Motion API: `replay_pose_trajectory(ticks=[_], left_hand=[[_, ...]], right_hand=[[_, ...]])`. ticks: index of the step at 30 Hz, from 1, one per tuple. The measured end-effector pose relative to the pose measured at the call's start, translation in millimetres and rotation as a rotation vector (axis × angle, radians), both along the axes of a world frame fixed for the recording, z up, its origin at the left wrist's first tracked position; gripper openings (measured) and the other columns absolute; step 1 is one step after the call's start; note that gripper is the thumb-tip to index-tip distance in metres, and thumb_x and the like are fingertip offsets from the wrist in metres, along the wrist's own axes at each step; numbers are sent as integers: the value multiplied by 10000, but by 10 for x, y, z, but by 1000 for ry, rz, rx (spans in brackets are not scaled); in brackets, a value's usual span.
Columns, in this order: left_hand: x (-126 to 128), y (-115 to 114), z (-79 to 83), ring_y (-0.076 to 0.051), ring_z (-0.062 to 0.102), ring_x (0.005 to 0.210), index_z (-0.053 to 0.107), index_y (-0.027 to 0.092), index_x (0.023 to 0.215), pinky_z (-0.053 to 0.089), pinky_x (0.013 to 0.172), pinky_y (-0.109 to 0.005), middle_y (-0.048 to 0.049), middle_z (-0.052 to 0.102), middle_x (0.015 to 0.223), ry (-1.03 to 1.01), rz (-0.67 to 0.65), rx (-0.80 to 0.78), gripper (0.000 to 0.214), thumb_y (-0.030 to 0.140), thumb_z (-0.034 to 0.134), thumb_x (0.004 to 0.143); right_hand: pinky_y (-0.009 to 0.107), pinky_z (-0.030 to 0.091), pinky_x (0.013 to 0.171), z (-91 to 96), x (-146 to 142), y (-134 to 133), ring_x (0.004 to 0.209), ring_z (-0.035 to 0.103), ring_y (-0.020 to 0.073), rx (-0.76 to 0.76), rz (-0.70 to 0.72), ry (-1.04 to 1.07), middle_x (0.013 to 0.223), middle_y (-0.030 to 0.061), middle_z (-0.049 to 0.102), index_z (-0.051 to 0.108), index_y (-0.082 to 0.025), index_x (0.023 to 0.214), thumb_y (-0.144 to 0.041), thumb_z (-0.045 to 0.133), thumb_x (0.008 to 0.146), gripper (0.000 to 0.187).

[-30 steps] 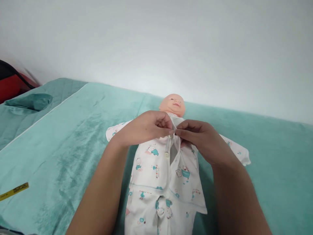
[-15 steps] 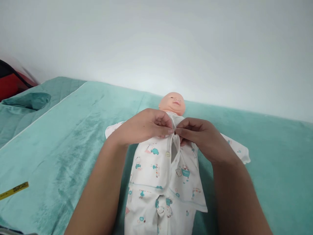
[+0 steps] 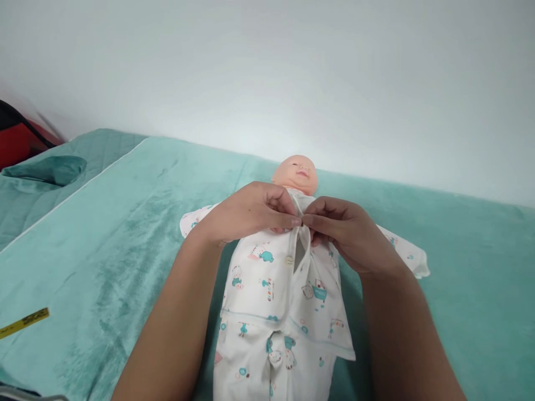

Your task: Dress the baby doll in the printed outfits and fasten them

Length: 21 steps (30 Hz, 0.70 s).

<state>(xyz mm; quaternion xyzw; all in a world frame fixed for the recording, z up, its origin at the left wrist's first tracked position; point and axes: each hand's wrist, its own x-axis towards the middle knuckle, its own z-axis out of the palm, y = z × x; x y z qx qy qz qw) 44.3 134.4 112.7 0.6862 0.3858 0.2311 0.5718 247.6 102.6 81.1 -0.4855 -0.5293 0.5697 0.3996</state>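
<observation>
Both hands pinched at the upper opening of a doll's shirt

The doll lies on its back on a teal sheet, head close to the sheet's far edge, legs toward the near edge. It wears a white printed shirt and matching trousers; the shirt's hem overlaps the trousers. Both sleeves extend outward, toward the left and right edges.

Left hand: thumb and forefinger closed together on the shirt's front edge, just below the collar. Right hand: likewise closed, holding the opposite front edge; the fingertips of the two hands meet or nearly meet. A small dark spot shows between them, too small to identify. Below, the shirt front gapes, with a pale button exposed on the left-hand side.

A yellow strip lies at the near left corner. A white wall stands behind the far edge.
</observation>
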Motion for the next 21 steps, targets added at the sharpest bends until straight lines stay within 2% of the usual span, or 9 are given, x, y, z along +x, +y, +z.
replay_pose_trajectory(ticks=[5,14,21], left_hand=[[-10,5,-3,-108,551,650,682,172,796,437,591,-236,0,596,684,-75,-43,-49,53,223,671,790],[8,4,6,-89,546,639,663,170,783,423,577,-214,14,594,683,-61,-17,-68,63,227,690,784],[6,23,-40,-104,574,654,667,168,775,456,602,-232,6,615,685,-75,0,-61,53,216,690,778]], right_hand=[[197,414,484,-6,8,8,512,545,80,-1,9,17,590,-21,623,668,-180,719,-394,769,769,242],[189,439,508,-5,11,6,532,552,73,-18,14,49,602,-16,625,677,-183,708,-348,763,788,203],[211,472,560,-18,24,5,598,587,90,9,52,60,672,0,648,700,-188,737,-394,726,828,227]])
